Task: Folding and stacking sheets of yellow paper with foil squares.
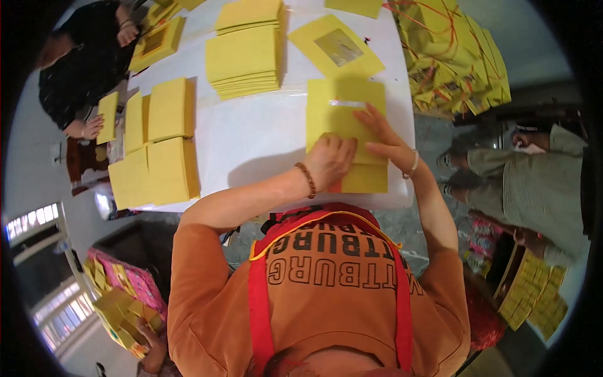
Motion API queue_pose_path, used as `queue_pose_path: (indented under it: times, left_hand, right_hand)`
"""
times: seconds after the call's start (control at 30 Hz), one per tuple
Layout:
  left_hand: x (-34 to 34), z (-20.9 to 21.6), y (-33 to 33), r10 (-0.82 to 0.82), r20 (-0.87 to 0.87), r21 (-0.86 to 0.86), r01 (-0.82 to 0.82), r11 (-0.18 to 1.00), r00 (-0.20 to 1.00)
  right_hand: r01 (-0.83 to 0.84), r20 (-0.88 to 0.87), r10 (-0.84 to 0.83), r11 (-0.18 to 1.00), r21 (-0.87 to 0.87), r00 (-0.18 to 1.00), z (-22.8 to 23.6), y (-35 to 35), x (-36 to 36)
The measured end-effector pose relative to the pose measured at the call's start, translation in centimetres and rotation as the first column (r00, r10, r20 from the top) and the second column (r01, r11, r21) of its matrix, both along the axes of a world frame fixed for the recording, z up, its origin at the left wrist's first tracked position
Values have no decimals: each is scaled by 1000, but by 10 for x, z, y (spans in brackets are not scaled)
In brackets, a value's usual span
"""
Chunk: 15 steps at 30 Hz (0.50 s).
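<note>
Paper (333, 119) by the tabletop's (251, 135) near-right corner seemed to want even pressure: left hand (331, 160) curled, hold unclear; right hand (392, 144) splayed loosely.

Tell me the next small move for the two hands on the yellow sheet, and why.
Probably run the right hand along the crease-like line while the left hand steadies the yellow sheet. The right hand's fingers are spread just above that line, and the left hand's curled fingers are beside it; whether they pinch anything is hidden.
</note>
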<state>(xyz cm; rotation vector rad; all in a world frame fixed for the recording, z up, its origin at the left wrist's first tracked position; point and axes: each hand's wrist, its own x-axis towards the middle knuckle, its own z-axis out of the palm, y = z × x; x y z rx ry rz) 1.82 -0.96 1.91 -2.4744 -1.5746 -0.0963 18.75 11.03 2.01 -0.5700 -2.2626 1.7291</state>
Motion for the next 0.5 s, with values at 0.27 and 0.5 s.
queue_pose_path:
  times: [0.27,0.5]
  left_hand:
    - [-49,33,19,-35,434,120,-19,993,900]
    - [-203,47,49,220,278,492,-335,804,935]
  right_hand:
    - [476,-306,-575,810,-344,759,3,1,21]
    - [611,-168,-651,755,-238,740,-8,-13,34]
